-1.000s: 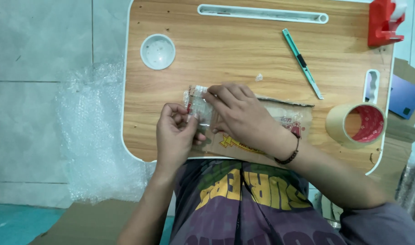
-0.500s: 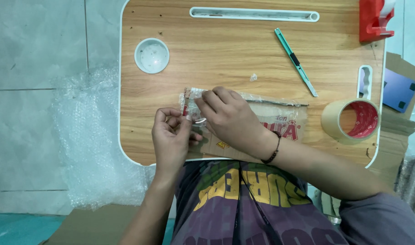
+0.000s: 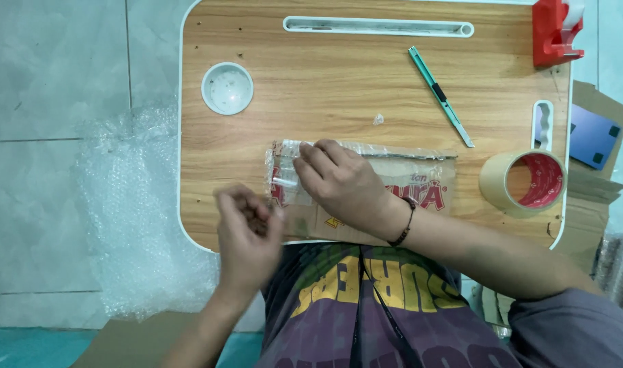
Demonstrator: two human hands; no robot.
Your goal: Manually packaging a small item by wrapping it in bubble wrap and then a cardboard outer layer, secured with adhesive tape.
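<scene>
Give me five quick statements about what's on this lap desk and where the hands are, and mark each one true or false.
1. The right hand presses down on the flat cardboard parcel. True.
2. The left hand rests on the roll of tape. False: it is at the desk's near edge, by the parcel's left end; the roll stands apart at the right.
3. The green utility knife lies on the wooden desk, in no hand. True.
4. The red tape dispenser stands at the near left corner. False: it is at the far right corner.
5. Bubble wrap lies on the floor left of the desk. True.
</scene>
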